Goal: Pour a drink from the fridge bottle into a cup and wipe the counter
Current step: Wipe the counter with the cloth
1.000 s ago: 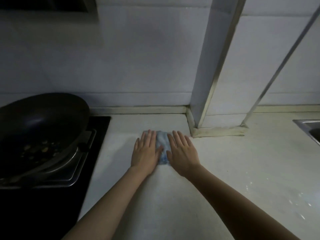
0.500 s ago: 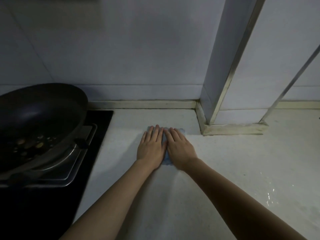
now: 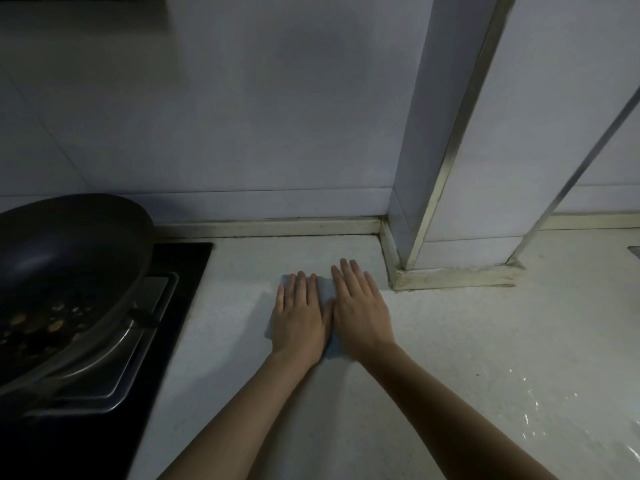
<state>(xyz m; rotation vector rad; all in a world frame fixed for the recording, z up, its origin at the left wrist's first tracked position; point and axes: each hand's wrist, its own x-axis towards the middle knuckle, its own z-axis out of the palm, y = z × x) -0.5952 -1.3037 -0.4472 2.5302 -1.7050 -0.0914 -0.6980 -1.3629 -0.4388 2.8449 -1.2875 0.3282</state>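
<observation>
A small blue cloth [image 3: 324, 286] lies flat on the pale counter [image 3: 450, 341], near the back wall. My left hand [image 3: 299, 317] and my right hand [image 3: 360, 310] press palm-down on it, side by side, thumbs touching, fingers straight and pointing at the wall. The hands hide most of the cloth; only its far edge, left edge and a near corner show. No bottle or cup is in view.
A dark pan [image 3: 62, 258] with bits of food sits on the black stove [image 3: 180, 265] at the left. A tiled pillar [image 3: 433, 168] juts onto the counter just right of my hands. Wet streaks [image 3: 540, 403] glisten at the right; a sink corner [image 3: 635, 250] shows at the right edge.
My hands have come together over the cloth, covering the middle that showed between them. Hands and cloth have slid a little to the left, away from the pillar.
</observation>
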